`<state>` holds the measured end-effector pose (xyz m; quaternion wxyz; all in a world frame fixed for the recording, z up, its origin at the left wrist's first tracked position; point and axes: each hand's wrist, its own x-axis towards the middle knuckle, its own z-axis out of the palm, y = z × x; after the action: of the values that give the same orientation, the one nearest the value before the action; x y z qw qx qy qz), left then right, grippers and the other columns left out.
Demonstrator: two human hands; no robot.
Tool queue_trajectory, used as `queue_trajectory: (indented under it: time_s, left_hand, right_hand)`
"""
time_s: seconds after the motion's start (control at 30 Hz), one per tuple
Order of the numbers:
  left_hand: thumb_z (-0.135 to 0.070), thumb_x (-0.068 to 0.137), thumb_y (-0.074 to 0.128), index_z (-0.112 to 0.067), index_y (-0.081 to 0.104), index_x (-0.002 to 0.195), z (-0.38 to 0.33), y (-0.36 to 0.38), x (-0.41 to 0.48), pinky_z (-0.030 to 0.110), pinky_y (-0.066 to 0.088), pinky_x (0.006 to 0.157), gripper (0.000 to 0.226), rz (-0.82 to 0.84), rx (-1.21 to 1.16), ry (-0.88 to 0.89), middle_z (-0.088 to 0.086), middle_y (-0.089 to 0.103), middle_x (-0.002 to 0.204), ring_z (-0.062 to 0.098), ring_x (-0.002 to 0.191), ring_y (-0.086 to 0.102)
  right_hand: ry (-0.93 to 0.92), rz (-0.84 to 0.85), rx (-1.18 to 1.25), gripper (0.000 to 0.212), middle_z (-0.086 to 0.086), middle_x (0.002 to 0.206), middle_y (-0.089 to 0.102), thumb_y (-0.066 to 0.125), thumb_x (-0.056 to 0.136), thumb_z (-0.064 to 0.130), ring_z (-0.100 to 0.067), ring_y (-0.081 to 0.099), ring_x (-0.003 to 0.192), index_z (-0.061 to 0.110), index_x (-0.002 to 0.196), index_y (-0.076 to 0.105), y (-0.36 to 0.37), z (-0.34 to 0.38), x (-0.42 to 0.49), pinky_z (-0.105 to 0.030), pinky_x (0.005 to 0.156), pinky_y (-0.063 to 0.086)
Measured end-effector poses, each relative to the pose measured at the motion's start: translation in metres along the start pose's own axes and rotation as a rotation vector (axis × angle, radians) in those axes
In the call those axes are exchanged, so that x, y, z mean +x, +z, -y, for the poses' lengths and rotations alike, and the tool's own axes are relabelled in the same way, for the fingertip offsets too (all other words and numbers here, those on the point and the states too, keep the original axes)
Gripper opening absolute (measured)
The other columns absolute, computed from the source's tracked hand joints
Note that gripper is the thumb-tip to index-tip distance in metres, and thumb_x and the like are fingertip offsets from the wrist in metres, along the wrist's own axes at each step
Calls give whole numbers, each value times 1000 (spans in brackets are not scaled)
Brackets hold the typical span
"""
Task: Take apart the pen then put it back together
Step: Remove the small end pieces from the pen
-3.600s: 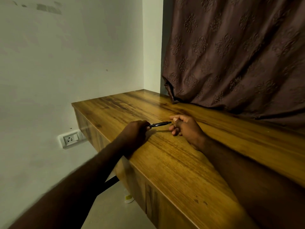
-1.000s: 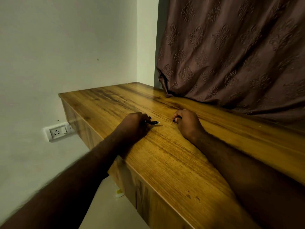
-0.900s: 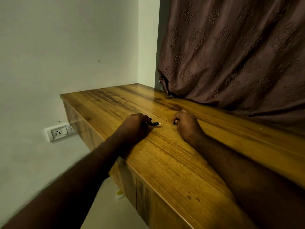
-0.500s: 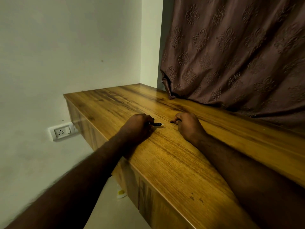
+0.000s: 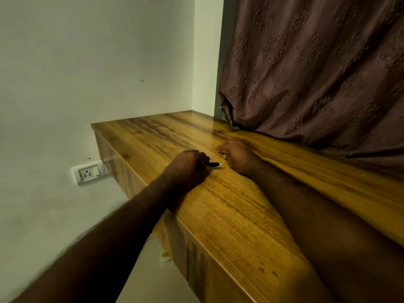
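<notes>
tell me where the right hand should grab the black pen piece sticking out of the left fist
Pinch the exposed black pen piece just behind its pale tip, coming from the right hand's side. It points roughly level toward that hand, and the left hand hides the rest.

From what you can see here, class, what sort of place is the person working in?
Probably a room in a home: a built-in wooden desk set against a plain wall, a patterned brown curtain and a wall socket.
</notes>
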<state>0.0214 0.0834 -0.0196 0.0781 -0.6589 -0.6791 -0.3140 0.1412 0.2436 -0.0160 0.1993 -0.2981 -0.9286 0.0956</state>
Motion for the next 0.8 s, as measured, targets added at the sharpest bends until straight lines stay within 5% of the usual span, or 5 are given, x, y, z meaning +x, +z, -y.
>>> queue_trajectory:
  time_s: [0.13, 0.3, 0.47, 0.67, 0.8]
  left_hand:
    - [-28, 83, 63, -13, 68, 105, 1, 1, 2, 30, 51, 69, 26, -1, 4, 6, 6, 66, 98, 18, 81, 60]
    - [-26, 83, 63, -13, 69, 102, 3, 2, 1, 24, 44, 65, 23, -19, 11, 27, 7, 67, 95, 18, 78, 60]
    - [-27, 82, 64, -13, 69, 102, 6, 4, 2, 25, 44, 64, 25, -16, 19, 49, 6, 67, 93, 17, 76, 59]
    - [-25, 83, 64, -12, 69, 97, 0, -1, -2, 24, 42, 63, 20, -6, 15, 34, 8, 67, 91, 20, 75, 60]
    - [-25, 83, 62, -11, 67, 100, 1, -2, -4, 27, 46, 66, 22, 24, 22, 18, 10, 67, 95, 22, 80, 61]
  right_hand:
    - [27, -15, -36, 31, -8, 115, 69, 54, 86, -3, -26, 62, 108, 12, 104, 74, 0, 0, 4, -29, 93, 48]
    - [141, -181, 276, 23, -7, 113, 68, 54, 92, 3, -20, 61, 103, 12, 106, 71, -7, -4, -14, -30, 92, 48]
    - [192, -184, 387, 12, -1, 95, 70, 72, 83, 9, -14, 63, 94, 21, 82, 70, -19, -20, -42, -31, 91, 50]
    - [159, -177, 299, 17, -3, 102, 71, 71, 83, 8, -12, 61, 95, 11, 100, 73, -14, -16, -43, -21, 85, 40]
    - [187, -168, 273, 30, -6, 89, 68, 70, 82, 7, -18, 63, 86, 13, 112, 67, -15, -16, -44, -28, 78, 47]
